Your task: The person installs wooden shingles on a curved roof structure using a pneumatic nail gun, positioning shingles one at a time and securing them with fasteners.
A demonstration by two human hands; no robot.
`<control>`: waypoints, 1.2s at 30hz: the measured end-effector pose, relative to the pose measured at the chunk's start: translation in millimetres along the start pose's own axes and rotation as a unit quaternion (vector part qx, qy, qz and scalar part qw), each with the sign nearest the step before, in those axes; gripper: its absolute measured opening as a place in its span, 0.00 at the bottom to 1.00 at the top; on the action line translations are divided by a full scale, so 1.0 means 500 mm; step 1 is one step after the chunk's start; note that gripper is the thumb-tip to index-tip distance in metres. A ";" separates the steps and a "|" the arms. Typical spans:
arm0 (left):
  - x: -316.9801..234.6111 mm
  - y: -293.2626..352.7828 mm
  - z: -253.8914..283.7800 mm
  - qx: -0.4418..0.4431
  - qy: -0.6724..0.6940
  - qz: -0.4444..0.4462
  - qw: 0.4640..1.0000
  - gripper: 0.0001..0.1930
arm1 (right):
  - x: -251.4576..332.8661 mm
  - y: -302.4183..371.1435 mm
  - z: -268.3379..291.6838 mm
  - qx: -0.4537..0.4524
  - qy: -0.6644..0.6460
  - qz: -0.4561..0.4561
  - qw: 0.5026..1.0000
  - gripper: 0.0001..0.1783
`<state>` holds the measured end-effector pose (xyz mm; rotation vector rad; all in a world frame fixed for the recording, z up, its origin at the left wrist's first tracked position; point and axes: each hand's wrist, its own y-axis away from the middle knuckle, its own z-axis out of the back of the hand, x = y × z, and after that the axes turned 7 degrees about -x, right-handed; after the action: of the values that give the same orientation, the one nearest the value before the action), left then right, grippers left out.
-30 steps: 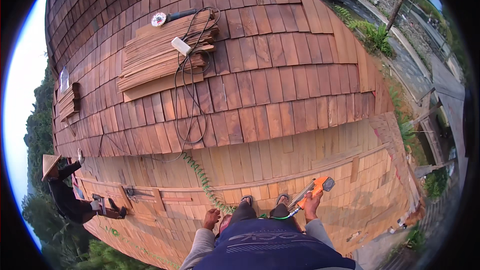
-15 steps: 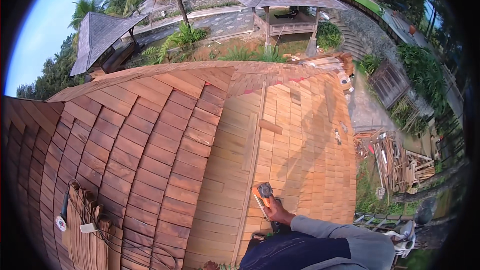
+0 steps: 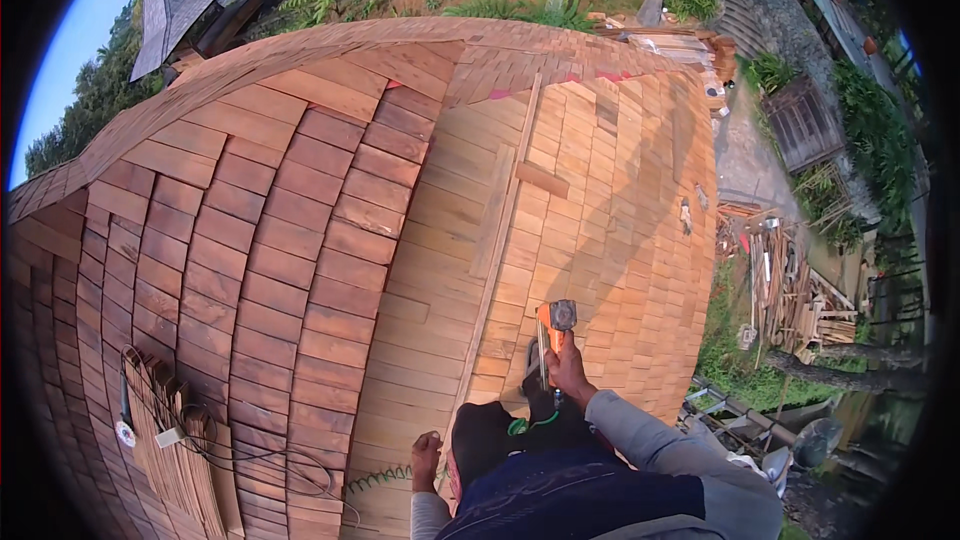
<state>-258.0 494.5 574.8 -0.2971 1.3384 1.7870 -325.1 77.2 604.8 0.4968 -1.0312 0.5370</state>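
Observation:
My right hand (image 3: 570,370) is wrapped round the handle of an orange and black nail gun (image 3: 556,320), held up above the pale wooden shingles (image 3: 570,240). From beneath it a green air hose (image 3: 520,427) runs by my dark trousers. A coiled stretch of that green hose lies on the boards to the left. My left hand (image 3: 426,452) is low beside my left leg, near the coil, with its fingers curled in. Whether anything is inside those fingers is hidden. A wooden batten (image 3: 490,290) runs up the roof ahead of me, with a loose shingle (image 3: 542,180) lying across it.
Darker shingles (image 3: 270,270) cover the left slope. On them rest a stack of wooden shingles (image 3: 185,460) and an angle grinder (image 3: 125,430) with its cable. The roof's right edge drops to ground holding scrap wood (image 3: 800,290) and a ladder (image 3: 735,415).
My view has tipped downward. My right hand has moved the nail gun slightly right and upright, off the batten side. My left hand has come further into view at the lower edge.

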 end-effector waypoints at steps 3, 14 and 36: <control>0.014 0.044 -0.013 0.014 -0.043 0.009 0.999 0.18 | -0.064 -0.050 -0.009 -0.017 -0.008 -0.012 1.000 0.29; 0.149 -0.524 -0.204 -0.010 -0.395 -0.223 0.891 0.37 | -0.521 -0.225 -0.244 -0.063 -0.002 -0.116 0.991 0.20; 0.349 -1.015 -0.377 -0.069 -0.701 -0.411 0.579 0.49 | -1.094 -0.476 -0.427 0.138 0.023 -0.093 0.986 0.25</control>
<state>-40.1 443.0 51.7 0.3767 -0.1833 0.7398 -258.1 -72.5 -7.3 0.8139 -0.8599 0.5233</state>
